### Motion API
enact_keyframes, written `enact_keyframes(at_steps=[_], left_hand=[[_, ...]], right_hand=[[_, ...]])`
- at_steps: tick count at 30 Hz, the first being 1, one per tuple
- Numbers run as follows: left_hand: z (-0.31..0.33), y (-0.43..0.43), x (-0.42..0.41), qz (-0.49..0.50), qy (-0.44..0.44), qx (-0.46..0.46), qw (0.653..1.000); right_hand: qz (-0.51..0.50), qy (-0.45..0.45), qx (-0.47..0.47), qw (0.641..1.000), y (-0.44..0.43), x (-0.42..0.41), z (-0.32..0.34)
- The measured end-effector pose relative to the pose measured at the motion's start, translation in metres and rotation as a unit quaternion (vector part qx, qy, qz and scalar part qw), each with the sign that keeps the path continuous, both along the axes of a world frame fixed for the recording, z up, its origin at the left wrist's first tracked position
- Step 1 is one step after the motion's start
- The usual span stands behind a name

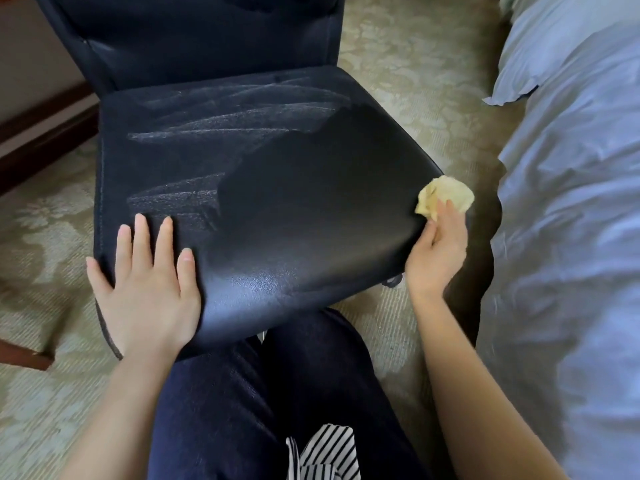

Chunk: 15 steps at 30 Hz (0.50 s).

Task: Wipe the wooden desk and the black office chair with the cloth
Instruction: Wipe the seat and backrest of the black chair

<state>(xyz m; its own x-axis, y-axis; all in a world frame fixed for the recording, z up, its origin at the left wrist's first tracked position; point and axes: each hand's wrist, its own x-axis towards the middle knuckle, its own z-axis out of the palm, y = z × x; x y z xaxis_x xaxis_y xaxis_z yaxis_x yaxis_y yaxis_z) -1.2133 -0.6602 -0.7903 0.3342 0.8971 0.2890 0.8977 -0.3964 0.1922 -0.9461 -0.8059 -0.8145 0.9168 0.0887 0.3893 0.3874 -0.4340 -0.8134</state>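
Left hand [145, 289]: flat and open, steadying the chair seat [294, 216].
Right hand [437, 247]: clutching the bunched cloth [445, 199] at the seat's right edge.
Progress: right half looks wiped; left streaks remain; desk unseen.

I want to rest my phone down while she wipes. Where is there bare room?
The seat is bare across its middle and back, between the left hand and the right hand holding the cloth. Carpet between chair and bed is open. The front edge is crowded by hands and knees.
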Motion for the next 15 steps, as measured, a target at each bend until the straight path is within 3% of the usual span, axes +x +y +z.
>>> enact_keyframes(at_steps=[7,11,15], left_hand=[[0.0,0.0,0.0,-0.002,0.006,0.002,1.0],[0.001,0.0,-0.002,-0.01,0.002,0.0,1.0],[0.002,0.001,-0.004,-0.014,0.004,-0.001,1.0]], right_hand=[[0.209,-0.12,-0.028,0.97,0.007,-0.118,-0.015],[0.38,-0.221,-0.089,0.894,0.011,-0.151,-0.01],[0.471,-0.34,-0.154,0.799,0.015,-0.125,0.0]])
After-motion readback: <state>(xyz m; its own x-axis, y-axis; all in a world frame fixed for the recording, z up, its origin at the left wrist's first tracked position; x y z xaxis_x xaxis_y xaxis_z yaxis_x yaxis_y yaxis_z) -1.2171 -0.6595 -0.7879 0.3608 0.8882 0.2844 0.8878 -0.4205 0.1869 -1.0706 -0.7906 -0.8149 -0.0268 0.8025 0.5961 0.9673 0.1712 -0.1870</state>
